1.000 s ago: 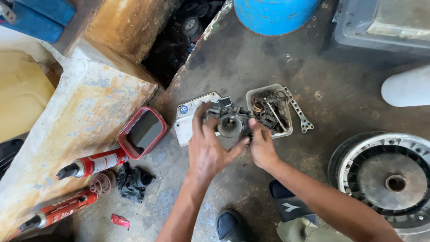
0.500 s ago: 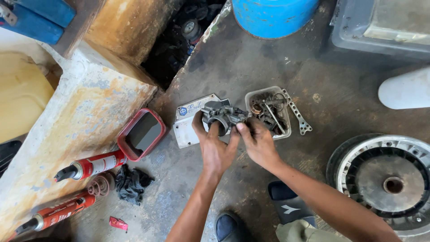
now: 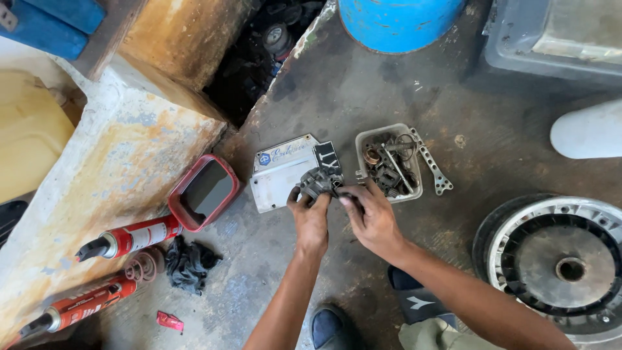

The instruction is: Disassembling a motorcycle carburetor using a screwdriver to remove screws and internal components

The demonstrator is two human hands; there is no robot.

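I hold a small grey carburetor [image 3: 319, 183] in both hands — my left hand [image 3: 311, 220] and right hand [image 3: 370, 217] each clenched on it, just above the concrete floor [image 3: 337, 97], beside the clear parts tray [image 3: 414, 188].

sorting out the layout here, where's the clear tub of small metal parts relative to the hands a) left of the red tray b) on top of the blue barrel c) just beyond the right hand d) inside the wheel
c: the clear tub sits on the floor just past the right hand, beside the metal part both hands hold.
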